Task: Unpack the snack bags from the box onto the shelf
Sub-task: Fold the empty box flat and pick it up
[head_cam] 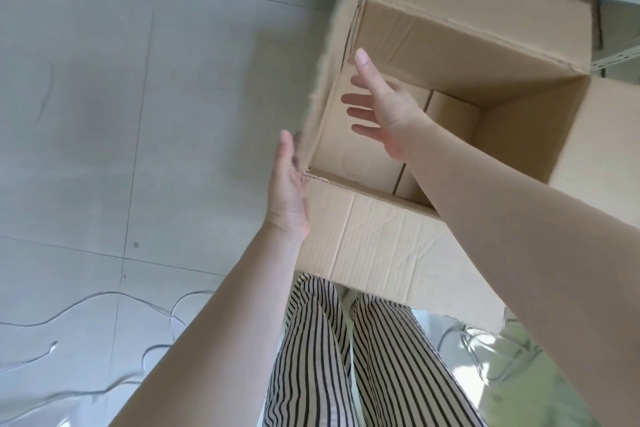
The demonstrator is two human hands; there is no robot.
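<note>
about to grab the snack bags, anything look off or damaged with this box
The box looks empty: only its bare cardboard bottom panels show, no snack bags in view. The left flap stands upright beside the left hand; the right hand reaches in, open. Cardboard is creased, with a torn near-left corner.

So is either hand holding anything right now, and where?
Nothing is gripped. The left hand lies flat against the box's upright left flap; the right hand reaches open into the box.

Pale tiled floor (104, 114), daylight glare, loose cables (104, 388)
</note>
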